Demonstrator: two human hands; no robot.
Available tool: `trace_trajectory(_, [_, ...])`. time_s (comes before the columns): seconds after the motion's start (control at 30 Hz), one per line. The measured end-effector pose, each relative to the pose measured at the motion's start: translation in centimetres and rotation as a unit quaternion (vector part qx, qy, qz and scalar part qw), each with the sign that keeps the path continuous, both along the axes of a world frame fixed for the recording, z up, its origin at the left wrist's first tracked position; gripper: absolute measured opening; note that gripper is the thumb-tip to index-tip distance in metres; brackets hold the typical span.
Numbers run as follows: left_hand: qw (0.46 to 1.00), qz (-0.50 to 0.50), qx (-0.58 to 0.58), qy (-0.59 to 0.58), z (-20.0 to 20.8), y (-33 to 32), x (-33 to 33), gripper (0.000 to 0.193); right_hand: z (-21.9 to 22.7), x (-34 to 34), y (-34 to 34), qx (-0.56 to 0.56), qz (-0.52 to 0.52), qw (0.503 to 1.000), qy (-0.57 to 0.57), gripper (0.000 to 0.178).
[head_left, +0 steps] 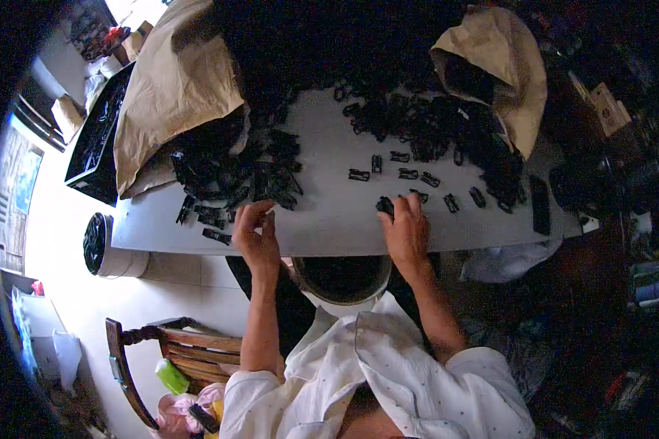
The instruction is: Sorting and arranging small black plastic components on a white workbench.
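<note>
My left hand (256,233) is at the table's near edge, beside a pile of black plastic pieces (267,179). Its thumb and fingers are bent together, and whatever they pinch cannot be made out. To the right, my right hand (408,233) grips a small black plastic clip-like piece (385,205) between thumb and fingers, just above the table. Several similar loose pieces (430,179) lie spread beyond that hand. A larger heap of black pieces (425,132) spills across the back right of the grey table (318,146).
Brown paper sacks stand at the table's left (172,110) and right (523,80). A dark flat phone-like object (540,205) lies near the right edge. Below the near edge is a round bucket (377,282). A wooden chair (198,344) and a white bucket (128,252) stand left.
</note>
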State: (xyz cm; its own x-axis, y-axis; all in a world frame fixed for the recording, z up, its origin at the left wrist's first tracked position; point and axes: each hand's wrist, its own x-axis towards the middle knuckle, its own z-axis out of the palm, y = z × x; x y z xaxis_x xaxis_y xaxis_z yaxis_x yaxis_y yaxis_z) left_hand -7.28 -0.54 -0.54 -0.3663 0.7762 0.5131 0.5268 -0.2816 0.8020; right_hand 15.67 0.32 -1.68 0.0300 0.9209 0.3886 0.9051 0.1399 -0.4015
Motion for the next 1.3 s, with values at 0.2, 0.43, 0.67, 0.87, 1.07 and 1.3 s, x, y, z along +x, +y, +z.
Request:
trace_trajectory(0.2, [1.0,0.018,-0.012,-0.013,-0.7,0.0,-1.0,0.021,-0.7,-0.7,0.2,-0.066,0.006,0.998,-0.014,0.033])
trace_trajectory(0.43, [0.971,0.019,-0.107,0.211,-0.9,1.0,-1.4,0.027,-1.0,-0.8,-0.2,-0.054,0.02,0.998,-0.032,0.035])
trace_trajectory(0.67, [0.956,-0.037,-0.065,0.283,-0.8,2.3,-1.1,0.036,-1.2,-0.1,0.1,-0.083,0.04,0.994,-0.056,0.027])
trace_trajectory(0.87, [0.963,-0.011,-0.084,0.256,-1.6,3.1,-1.9,0.031,-1.8,1.5,0.0,-0.023,0.117,0.988,0.095,0.022])
trace_trajectory(1.07, [0.935,0.023,0.018,0.353,-1.4,3.5,-1.4,0.028,0.6,1.6,-0.9,-0.217,0.162,0.811,0.519,0.024])
trace_trajectory(1.3, [0.87,-0.245,-0.149,-0.4,-1.1,1.1,2.5,0.016,3.0,0.8,-0.9,-0.23,0.23,0.72,0.613,0.016])
